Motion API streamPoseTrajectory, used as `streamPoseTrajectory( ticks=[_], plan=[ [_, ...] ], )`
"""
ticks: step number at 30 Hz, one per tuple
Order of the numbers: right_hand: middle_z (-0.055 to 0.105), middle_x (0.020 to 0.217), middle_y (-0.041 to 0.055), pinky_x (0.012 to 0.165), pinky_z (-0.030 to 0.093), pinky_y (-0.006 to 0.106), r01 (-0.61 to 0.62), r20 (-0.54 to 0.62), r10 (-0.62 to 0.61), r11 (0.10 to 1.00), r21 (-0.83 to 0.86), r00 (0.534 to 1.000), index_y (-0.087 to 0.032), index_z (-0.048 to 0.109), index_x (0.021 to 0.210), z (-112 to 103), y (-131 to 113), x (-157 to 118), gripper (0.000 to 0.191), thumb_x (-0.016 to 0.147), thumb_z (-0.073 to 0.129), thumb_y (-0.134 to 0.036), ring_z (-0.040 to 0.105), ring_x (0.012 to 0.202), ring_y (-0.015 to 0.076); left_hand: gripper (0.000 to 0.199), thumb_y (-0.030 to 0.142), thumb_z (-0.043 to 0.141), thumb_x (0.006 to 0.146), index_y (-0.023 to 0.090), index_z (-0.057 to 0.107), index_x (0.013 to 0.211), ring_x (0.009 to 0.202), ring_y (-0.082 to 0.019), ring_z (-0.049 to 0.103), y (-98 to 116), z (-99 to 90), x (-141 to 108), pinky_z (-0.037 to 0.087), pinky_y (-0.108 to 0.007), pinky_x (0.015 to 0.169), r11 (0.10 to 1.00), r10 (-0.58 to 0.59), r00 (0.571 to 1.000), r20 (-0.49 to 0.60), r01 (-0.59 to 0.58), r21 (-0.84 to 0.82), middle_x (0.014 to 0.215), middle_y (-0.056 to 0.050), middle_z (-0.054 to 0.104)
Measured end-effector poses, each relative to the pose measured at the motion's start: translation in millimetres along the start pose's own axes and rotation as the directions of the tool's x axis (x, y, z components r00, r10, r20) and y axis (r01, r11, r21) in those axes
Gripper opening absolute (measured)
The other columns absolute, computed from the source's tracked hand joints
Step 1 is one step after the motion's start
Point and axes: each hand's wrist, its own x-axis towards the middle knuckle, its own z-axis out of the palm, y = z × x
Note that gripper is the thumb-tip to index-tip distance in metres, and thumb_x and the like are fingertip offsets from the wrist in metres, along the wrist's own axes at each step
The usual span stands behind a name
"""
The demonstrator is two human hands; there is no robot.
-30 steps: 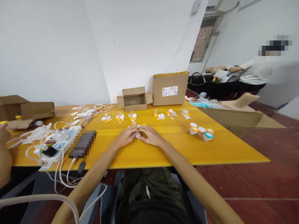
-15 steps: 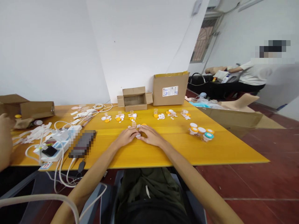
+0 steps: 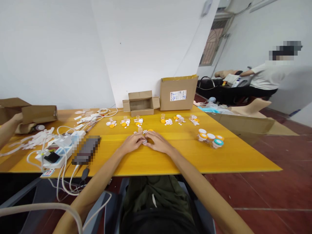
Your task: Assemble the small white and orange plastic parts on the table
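Note:
My left hand [image 3: 132,142] and my right hand [image 3: 158,142] meet over the table, their fingertips pinching a small whitish round part [image 3: 144,141] from both sides. Fingers cover much of it, so its exact kind does not show. Just beyond the fingers stands a small clear cup [image 3: 140,129]. Beside that cup lie tiny white pieces [image 3: 145,132] and an orange ring-like lid [image 3: 150,130], partly behind my right hand. Farther back, several similar groups of clear cups, orange lids and white pieces [image 3: 168,122] are spread in a row.
Closed jars with orange and teal lids [image 3: 211,138] cluster at right. A small open carton [image 3: 142,106] and a larger box [image 3: 179,94] stand behind. To the left are a cabled power strip [image 3: 63,152], a dark slab [image 3: 86,151] and another person's arm [image 3: 8,130] at a carton [image 3: 40,113].
My hands stay almost in place around the small round part. At far left, the other person's arm has reached forward to the open carton.

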Motion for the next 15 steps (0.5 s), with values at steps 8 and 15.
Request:
streamPoseTrajectory(
  ticks=[8, 15],
  plan=[
    [0.066, 0.104, 0.0052, 0.090, 0.048, 0.037, -0.011, 0.000, 0.011, 1.000, -0.011, 1.000, -0.025, 0.062, 0.099, 0.3, -0.2, -0.1, 0.013, 0.090, 0.069, -0.030, 0.061, 0.100, 0.0233, 0.017, 0.025, 0.054, 0.093, 0.022, 0.069, 0.085, 0.078, -0.017, 0.060, -0.2, 0.2, 1.5, 0.048, -0.029, 0.078, 0.999, -0.032, 0.999, -0.003, 0.032, -0.014, 0.078, -0.001, 0.063],
    [0.066, 0.104, 0.0055, 0.090, 0.048, 0.038, -0.002, -0.004, 0.002, 1.000, -0.009, 1.000, -0.025, 0.062, 0.100, 0.7, 0.6, 0.1, 0.013, 0.091, 0.068, -0.032, 0.061, 0.100, 0.0233, 0.016, 0.021, 0.057, 0.092, 0.021, 0.071, 0.084, 0.076, -0.017, 0.060, -3.0, 1.7, 2.6, 0.048, -0.029, 0.076, 0.999, -0.033, 0.999, -0.013, 0.033, -0.027, 0.078, -0.001, 0.064]
  ],
)
